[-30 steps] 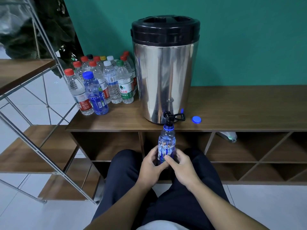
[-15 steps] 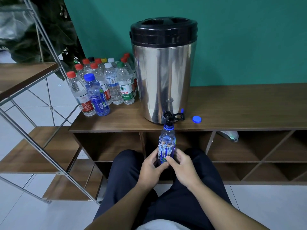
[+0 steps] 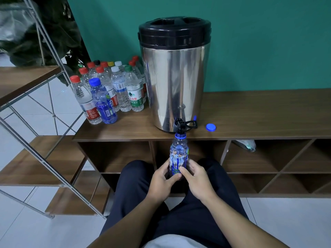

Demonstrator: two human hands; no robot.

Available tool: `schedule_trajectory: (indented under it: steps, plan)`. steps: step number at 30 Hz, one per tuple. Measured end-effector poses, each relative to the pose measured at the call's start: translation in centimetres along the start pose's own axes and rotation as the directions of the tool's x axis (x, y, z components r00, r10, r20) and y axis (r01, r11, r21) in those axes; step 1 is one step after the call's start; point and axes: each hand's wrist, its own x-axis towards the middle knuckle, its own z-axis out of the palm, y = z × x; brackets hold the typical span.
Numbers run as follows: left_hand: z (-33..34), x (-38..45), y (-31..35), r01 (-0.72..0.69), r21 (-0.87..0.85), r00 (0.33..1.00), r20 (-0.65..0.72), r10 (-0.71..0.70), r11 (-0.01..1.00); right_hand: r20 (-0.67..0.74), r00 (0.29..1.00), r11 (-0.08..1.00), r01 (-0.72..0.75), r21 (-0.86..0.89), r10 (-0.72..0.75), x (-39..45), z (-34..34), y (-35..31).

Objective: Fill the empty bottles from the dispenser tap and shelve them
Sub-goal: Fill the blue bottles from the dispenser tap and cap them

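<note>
Both hands on the bottle (image 3: 178, 156), upright, uncapped, mouth right under the tap (image 3: 180, 126) at the front edge of the bench (image 3: 259, 111). Bottle hangs below the bench top, in front of the open cubbies, over my knees. My left hand (image 3: 162, 178) wraps the lower left side, fingers curled round it, thumb across the front near the base. My right hand (image 3: 197, 178) wraps the lower right side, thumb on the front label, the other fingers curled behind and mostly hidden. Bottle has a blue neck ring and a blue-and-white printed label. Can't read the water level through the label; maybe partly full.

The dispenser (image 3: 174, 77), steel body with black lid, stands on the bench just back from the front edge. The tap's black lever points toward the right. Loose blue cap (image 3: 210, 127) lies on the bench just right of the tap, near the front edge.

Cluster of capped bottles (image 3: 111, 90) at the left end of the bench, beside the dispenser: mostly red caps, some white, one green, one yellow, one black, and a blue-capped blue bottle (image 3: 103, 102) at the front. Metal-framed wooden rack (image 3: 34, 158) stands left of the bench. One cubby on the right holds a crumpled clear thing (image 3: 246, 144), hard to identify.
</note>
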Motion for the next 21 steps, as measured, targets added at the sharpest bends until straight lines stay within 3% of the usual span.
schedule_trajectory:
  steps: [21]
  plan:
    - [0.13,-0.01,-0.40,0.013,-0.044,1.000,-0.011,-0.013,0.999,0.002,1.000,0.999,0.003,-0.053,-0.003,0.31,-0.21,0.90]
